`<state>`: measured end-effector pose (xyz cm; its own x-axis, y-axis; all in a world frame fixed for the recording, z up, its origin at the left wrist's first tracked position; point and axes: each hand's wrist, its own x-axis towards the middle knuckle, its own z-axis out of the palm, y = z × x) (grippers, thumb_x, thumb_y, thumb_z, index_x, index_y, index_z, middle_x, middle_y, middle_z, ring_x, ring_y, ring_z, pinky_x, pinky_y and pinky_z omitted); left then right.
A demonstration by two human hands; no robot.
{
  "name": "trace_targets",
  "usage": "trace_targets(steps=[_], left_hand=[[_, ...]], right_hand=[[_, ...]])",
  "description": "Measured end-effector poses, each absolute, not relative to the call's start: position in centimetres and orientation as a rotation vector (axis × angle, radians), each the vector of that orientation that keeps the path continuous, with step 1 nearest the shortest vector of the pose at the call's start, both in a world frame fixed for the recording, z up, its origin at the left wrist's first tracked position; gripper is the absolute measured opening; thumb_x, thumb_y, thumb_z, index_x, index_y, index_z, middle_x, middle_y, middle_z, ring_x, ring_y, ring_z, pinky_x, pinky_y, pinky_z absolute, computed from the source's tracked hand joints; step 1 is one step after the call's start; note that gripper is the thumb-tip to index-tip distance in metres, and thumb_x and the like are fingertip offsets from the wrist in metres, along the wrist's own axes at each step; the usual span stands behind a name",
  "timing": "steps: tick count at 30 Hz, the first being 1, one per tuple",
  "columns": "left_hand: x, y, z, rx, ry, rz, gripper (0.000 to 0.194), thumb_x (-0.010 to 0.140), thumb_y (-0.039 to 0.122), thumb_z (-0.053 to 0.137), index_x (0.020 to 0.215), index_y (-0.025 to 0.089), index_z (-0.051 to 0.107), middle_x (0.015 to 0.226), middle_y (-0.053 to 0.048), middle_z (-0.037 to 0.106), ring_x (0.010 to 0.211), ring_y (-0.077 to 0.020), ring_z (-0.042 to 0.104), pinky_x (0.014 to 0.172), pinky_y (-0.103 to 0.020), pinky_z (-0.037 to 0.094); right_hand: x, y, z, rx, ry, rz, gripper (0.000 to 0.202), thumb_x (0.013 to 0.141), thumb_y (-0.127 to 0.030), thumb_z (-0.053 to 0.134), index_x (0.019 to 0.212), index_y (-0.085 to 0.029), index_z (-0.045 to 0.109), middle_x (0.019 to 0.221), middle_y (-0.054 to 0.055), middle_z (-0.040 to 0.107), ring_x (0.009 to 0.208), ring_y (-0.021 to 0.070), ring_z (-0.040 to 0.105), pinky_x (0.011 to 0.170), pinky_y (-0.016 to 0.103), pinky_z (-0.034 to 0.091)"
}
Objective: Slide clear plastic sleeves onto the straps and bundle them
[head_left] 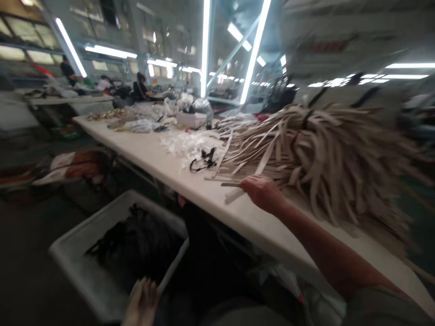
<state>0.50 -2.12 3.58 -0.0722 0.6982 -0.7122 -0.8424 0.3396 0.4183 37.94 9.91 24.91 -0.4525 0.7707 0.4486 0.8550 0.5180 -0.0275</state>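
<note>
On the table [163,170], my right hand [261,192] is closed around beige strips [234,194], whose ends stick out to the left of the fingers. Just beyond it lies a large heap of long beige strips [326,158], with a dark tie [309,118] near its top. Low in the view, my left hand [142,296] is by the near rim of a white bin [64,244]. Its fingers are blurred, and I cannot tell whether they grip anything. Dark, tangled pieces [136,240] lie inside the bin.
A black strap-like piece [204,159] and white scraps [186,144] lie left of the heap. Farther back are a white box [190,120] and clear plastic bags [152,111]. A brown and white bundle [81,165] sits left of the table. People [140,87] are in the background.
</note>
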Motion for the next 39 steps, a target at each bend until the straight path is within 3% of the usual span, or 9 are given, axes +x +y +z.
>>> trace_targets(steps=[1,5,8,11,17,20,23,26,39], left_hand=[[0.8,-2.7,4.5,-0.316,1.112,1.372,0.032,0.100,0.019,0.043,0.077,0.027,0.065,0.069,0.007,0.067,0.064,-0.0077,0.065,0.073,-0.025,0.056],[1.4,-1.5,7.1,-0.291,0.950,1.571,0.024,0.095,0.024,0.058,0.072,0.020,0.062,0.059,0.007,0.062,0.058,-0.0066,0.062,0.080,-0.026,0.054],[0.7,-0.9,8.1,-0.273,0.917,1.614,0.019,0.093,0.027,0.062,0.075,0.020,0.064,0.068,0.004,0.068,0.066,-0.0089,0.066,0.085,-0.028,0.053],[0.2,-2.3,9.3,-0.226,0.913,1.605,0.017,0.094,0.027,0.060,0.081,0.019,0.068,0.082,0.000,0.073,0.075,-0.0121,0.069,0.087,-0.030,0.052],[1.1,-4.5,8.6,0.006,1.063,1.691,0.009,0.085,0.022,0.070,0.081,0.013,0.072,0.084,-0.004,0.075,0.082,-0.0144,0.070,0.089,-0.030,0.052],[2.0,-4.5,7.5,0.109,1.124,1.685,0.017,0.074,0.027,0.080,0.081,0.013,0.074,0.084,-0.005,0.076,0.081,-0.0164,0.069,0.088,-0.031,0.052],[2.6,-4.7,7.0,0.117,1.078,1.652,0.031,0.062,0.034,0.088,0.081,0.013,0.075,0.086,-0.007,0.077,0.082,-0.0189,0.070,0.086,-0.033,0.053],[2.8,-5.1,7.0,0.136,0.991,1.545,0.039,0.057,0.038,0.090,0.084,0.014,0.077,0.088,-0.007,0.077,0.081,-0.0187,0.069,0.080,-0.031,0.054],[0.8,-4.1,6.7,-0.205,1.091,1.559,0.026,0.074,0.034,0.082,0.074,0.016,0.063,0.069,0.000,0.070,0.066,-0.0120,0.068,0.071,-0.023,0.052]], right_hand=[[36.0,8.0,23.7,-1.239,-2.424,-0.141,0.032,0.100,-0.031,0.040,0.082,-0.020,0.063,0.074,0.006,0.065,0.070,0.0174,0.056,0.069,0.029,0.039],[28.6,1.2,18.5,-0.886,-2.635,0.864,0.033,0.099,-0.040,0.044,0.080,-0.021,0.064,0.066,0.000,0.062,0.056,0.0114,0.052,0.055,0.024,0.034],[24.5,-0.9,14.9,-1.014,-2.346,1.508,0.035,0.096,-0.044,0.047,0.074,-0.020,0.059,0.062,-0.001,0.060,0.051,0.0108,0.052,0.049,0.022,0.037],[22.0,-0.3,12.4,-1.179,-1.842,1.741,0.038,0.091,-0.055,0.052,0.079,-0.019,0.059,0.062,-0.001,0.060,0.046,0.0105,0.052,0.046,0.023,0.041],[19.0,0.8,12.2,-1.145,-1.522,1.923,0.045,0.078,-0.059,0.068,0.096,-0.018,0.071,0.105,0.009,0.071,0.071,0.0150,0.067,0.054,0.023,0.053],[17.7,0.7,12.2,-1.030,-1.692,1.852,0.041,0.079,-0.057,0.068,0.088,-0.017,0.073,0.123,0.011,0.066,0.064,0.0116,0.065,0.053,0.023,0.052],[16.9,1.2,11.5,-1.013,-1.908,1.661,0.040,0.083,-0.053,0.064,0.087,-0.015,0.073,0.084,0.007,0.072,0.050,0.0096,0.058,0.046,0.020,0.044],[16.8,1.7,10.6,-1.055,-2.003,1.537,0.039,0.086,-0.051,0.060,0.086,-0.014,0.072,0.053,-0.001,0.058,0.044,0.0101,0.052,0.043,0.019,0.037],[19.0,2.1,10.9,-1.143,-2.074,1.248,0.036,0.090,-0.047,0.055,0.080,-0.015,0.070,0.058,0.000,0.058,0.047,0.0108,0.050,0.046,0.022,0.036]])
